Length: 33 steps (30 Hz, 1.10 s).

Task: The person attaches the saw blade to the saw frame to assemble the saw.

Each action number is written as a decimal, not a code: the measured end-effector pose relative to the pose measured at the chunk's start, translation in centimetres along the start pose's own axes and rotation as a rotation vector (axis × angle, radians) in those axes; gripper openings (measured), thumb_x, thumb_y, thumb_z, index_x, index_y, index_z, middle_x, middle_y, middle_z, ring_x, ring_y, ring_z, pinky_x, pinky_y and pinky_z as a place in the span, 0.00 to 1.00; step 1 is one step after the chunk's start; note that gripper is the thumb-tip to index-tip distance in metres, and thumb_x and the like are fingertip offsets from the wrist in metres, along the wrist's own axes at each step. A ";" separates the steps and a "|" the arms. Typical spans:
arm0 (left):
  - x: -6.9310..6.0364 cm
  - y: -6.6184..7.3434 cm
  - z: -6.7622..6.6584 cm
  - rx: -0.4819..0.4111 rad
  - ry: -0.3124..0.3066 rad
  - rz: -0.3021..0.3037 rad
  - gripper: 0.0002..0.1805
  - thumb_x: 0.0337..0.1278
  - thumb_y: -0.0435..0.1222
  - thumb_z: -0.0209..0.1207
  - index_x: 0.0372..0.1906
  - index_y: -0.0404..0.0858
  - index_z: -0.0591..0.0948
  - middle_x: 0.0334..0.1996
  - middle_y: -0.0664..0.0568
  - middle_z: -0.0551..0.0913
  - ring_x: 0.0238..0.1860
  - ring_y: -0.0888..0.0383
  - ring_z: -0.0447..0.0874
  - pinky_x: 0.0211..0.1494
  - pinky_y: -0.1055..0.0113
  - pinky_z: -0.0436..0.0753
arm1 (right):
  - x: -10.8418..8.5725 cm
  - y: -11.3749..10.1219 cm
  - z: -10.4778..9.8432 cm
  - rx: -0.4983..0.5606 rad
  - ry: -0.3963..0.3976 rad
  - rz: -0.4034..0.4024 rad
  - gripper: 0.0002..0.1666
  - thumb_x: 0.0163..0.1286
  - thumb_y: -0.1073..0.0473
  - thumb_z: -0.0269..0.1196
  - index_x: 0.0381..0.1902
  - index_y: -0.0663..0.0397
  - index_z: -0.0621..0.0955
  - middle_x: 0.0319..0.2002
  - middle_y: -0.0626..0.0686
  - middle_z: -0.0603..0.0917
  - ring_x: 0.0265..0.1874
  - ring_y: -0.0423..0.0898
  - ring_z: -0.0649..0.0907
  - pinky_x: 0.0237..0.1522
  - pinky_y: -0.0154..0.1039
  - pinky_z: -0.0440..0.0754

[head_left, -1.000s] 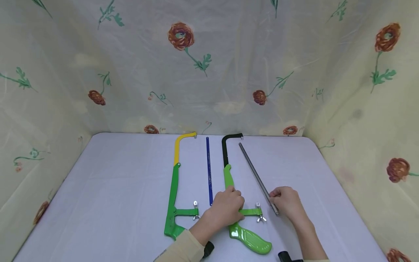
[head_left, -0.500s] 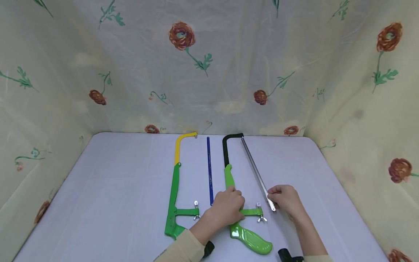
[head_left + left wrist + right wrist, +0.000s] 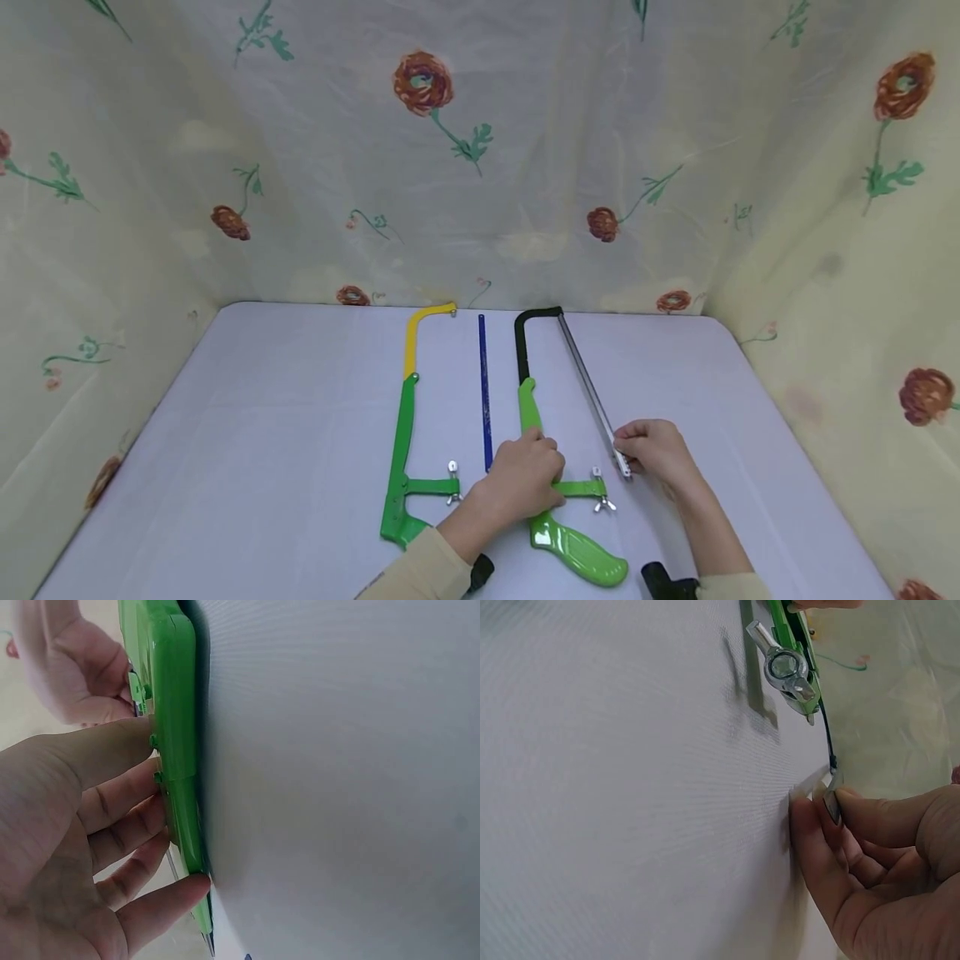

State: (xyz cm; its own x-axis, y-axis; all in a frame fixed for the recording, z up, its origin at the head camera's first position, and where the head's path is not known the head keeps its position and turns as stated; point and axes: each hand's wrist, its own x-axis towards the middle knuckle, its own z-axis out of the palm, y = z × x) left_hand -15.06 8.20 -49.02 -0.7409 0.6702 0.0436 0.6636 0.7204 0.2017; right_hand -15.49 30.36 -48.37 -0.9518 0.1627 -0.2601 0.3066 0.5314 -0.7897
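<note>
A hacksaw frame [image 3: 577,552], light green with a black front arm, lies flat on the white table. My left hand [image 3: 521,475] grips it at the middle, and the left wrist view shows the thumb and fingers against the green frame [image 3: 177,705]. Between the thumb and fingers of my right hand [image 3: 656,454] is the near end of a grey metal hacksaw blade [image 3: 588,387]. Its far end meets the tip of the black arm, while the near end stays to the right of the wing nut [image 3: 604,505]. In the right wrist view the blade [image 3: 832,804] is seen nearly end-on.
Left of my left hand lies a second hacksaw frame [image 3: 400,450], dark green and yellow. A blue hacksaw blade [image 3: 484,383] rests between the two frames. Flower-patterned cloth [image 3: 300,167] walls off the table [image 3: 300,467] at the back and sides.
My right hand has lifted and shifted the grey blade slightly left and away from me, bringing its far end to the black arm's tip. My left hand keeps its grip on the frame.
</note>
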 end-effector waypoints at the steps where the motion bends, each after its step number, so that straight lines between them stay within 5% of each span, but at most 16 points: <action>1: 0.0 0.0 0.0 -0.001 -0.001 -0.001 0.12 0.48 0.53 0.72 0.30 0.51 0.87 0.32 0.63 0.82 0.38 0.64 0.70 0.26 0.75 0.68 | 0.0 0.0 0.0 0.004 -0.002 -0.002 0.13 0.65 0.68 0.61 0.43 0.77 0.81 0.29 0.57 0.85 0.24 0.42 0.80 0.27 0.33 0.82; 33: -0.2 0.0 0.0 -0.007 -0.009 -0.014 0.12 0.48 0.53 0.72 0.30 0.51 0.86 0.32 0.63 0.81 0.38 0.64 0.69 0.28 0.75 0.68 | 0.5 0.1 0.2 0.094 -0.053 0.043 0.15 0.67 0.66 0.61 0.46 0.76 0.79 0.29 0.53 0.83 0.25 0.41 0.81 0.29 0.33 0.85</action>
State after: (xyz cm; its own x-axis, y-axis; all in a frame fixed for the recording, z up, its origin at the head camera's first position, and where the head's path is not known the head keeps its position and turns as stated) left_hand -14.91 8.06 -49.00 -0.7491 0.6617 0.0319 0.6524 0.7285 0.2089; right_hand -15.91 30.35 -48.72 -0.9367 0.1383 -0.3218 0.3491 0.4442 -0.8251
